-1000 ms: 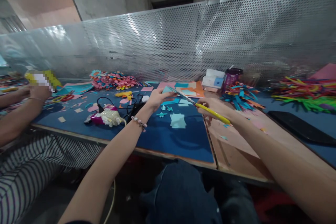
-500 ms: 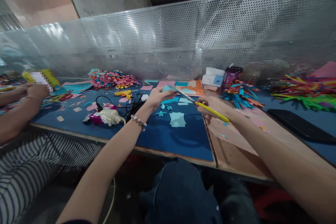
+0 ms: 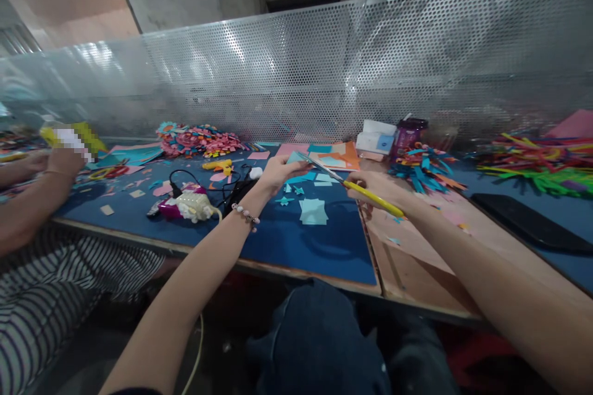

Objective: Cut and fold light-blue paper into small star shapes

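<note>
My left hand (image 3: 279,173) pinches a small light-blue piece of paper (image 3: 295,157) above the blue table mat. In my right hand (image 3: 373,188) is a pair of scissors (image 3: 370,197) with yellow handles, its metal blades reaching left to the paper's edge. How far the blades are parted is too small to tell. Below the hands lie a stack of pale-blue paper squares (image 3: 314,212) and several small cut blue star shapes (image 3: 284,200). Sheets of orange paper (image 3: 351,154) and other colours lie just behind.
A yellow glue gun (image 3: 217,165) and a power strip with cables (image 3: 188,205) lie to the left. At the right are a tissue pack (image 3: 376,137), bundled paper strips (image 3: 424,166) and a black tablet-like slab (image 3: 528,219). A co-worker's hand (image 3: 67,157) works at far left.
My hands, the scissors and the paper have stayed almost in place, with only a very slight shift of the blades. At far left, the co-worker's striped clothing has shifted a little.
</note>
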